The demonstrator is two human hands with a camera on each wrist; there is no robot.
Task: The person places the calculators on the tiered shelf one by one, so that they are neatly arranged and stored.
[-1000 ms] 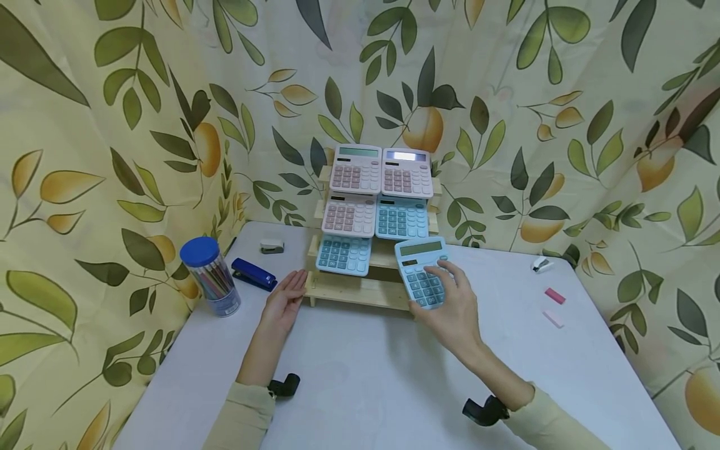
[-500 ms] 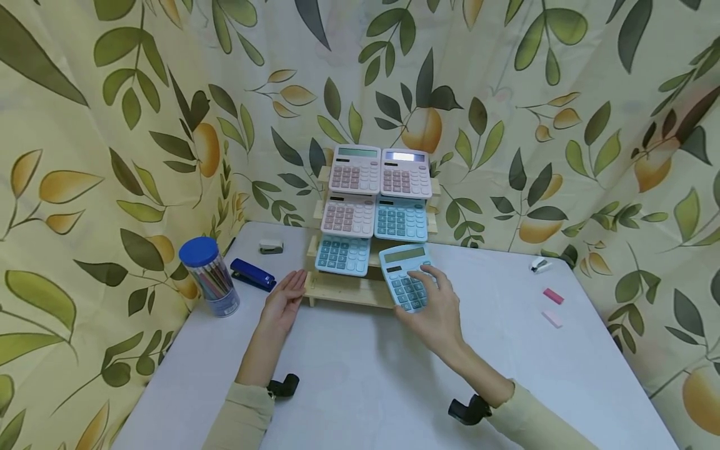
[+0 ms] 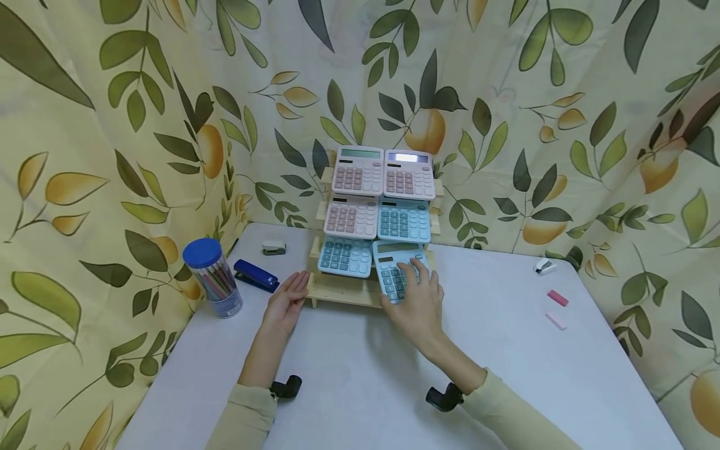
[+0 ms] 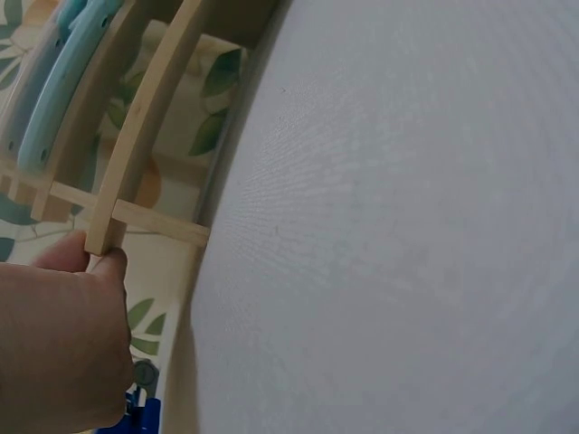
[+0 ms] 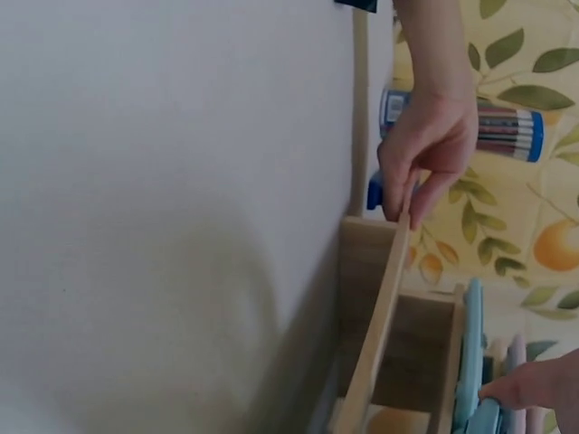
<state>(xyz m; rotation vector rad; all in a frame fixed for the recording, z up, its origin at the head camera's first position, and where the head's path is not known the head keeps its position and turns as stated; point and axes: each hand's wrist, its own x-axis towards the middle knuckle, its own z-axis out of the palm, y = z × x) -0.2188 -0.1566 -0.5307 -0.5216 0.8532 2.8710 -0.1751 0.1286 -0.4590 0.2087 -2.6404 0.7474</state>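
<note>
My right hand [image 3: 417, 312] grips a light blue calculator [image 3: 391, 275], thumb at its lower left and fingers over its right side. It sits tilted slightly on the right of the third tier of a wooden display rack [image 3: 343, 291], beside another blue calculator [image 3: 344, 255]. My left hand [image 3: 284, 307] pinches the left end of the rack's lowest board [image 4: 136, 136], fingers and thumb on either side. In the right wrist view my right thumb [image 5: 516, 387] presses against the calculator's edge.
Higher tiers bear pink calculators [image 3: 357, 170] and one blue calculator [image 3: 404, 220]. On the left stand a blue-lidded pencil jar [image 3: 210, 278], a blue stapler [image 3: 255, 275] and a small white-and-grey item [image 3: 274, 247]. Two pink erasers [image 3: 557, 297] and a small white item [image 3: 544, 267] lie right.
My right hand has carried the blue calculator leftward onto the rack, close beside the other blue one. The left hand has stayed at the rack's end.
</note>
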